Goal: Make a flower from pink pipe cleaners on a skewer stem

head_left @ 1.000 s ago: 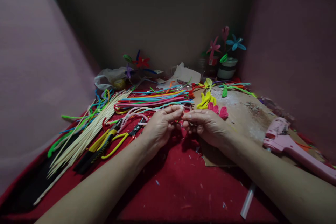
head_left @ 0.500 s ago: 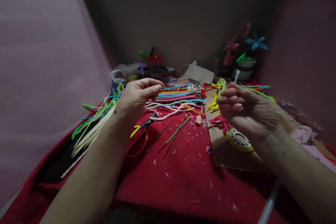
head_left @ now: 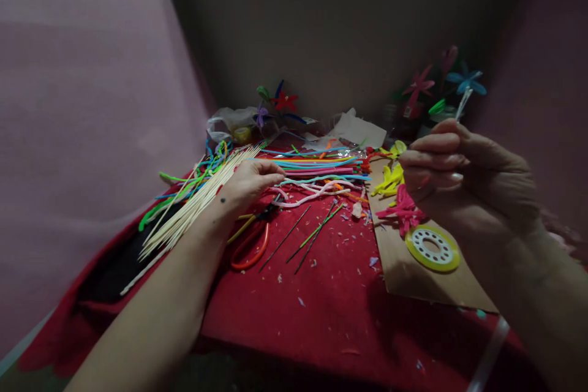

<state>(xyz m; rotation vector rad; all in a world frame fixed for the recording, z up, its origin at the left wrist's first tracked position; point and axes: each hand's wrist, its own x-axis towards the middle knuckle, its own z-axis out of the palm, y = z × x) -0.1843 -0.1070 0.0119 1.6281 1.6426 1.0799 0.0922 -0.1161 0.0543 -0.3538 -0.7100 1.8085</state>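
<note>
My right hand (head_left: 482,177) is raised at the right with its fingers pinched on a few thin white strands (head_left: 463,103), which point upward. My left hand (head_left: 252,182) is low over the table, thumb and fingers together, at the left end of a bundle of coloured pipe cleaners (head_left: 321,169). Whether anything is between those fingers cannot be seen. Pale wooden sticks (head_left: 184,220) lie beside and behind the left wrist. Red-handled scissors (head_left: 252,251) rest just right of the left forearm.
A cardboard sheet (head_left: 399,282) carries a yellow tape roll (head_left: 454,257), pink (head_left: 404,211) and yellow pipe-cleaner pieces (head_left: 390,180). Dark thin sticks (head_left: 312,236) and scraps lie on the red cloth (head_left: 294,331). Pipe-cleaner flowers (head_left: 285,101) stand at the back.
My right hand has moved right and up with the white strands. My left hand has gone down toward the pipe cleaners. The view has shifted slightly.
</note>
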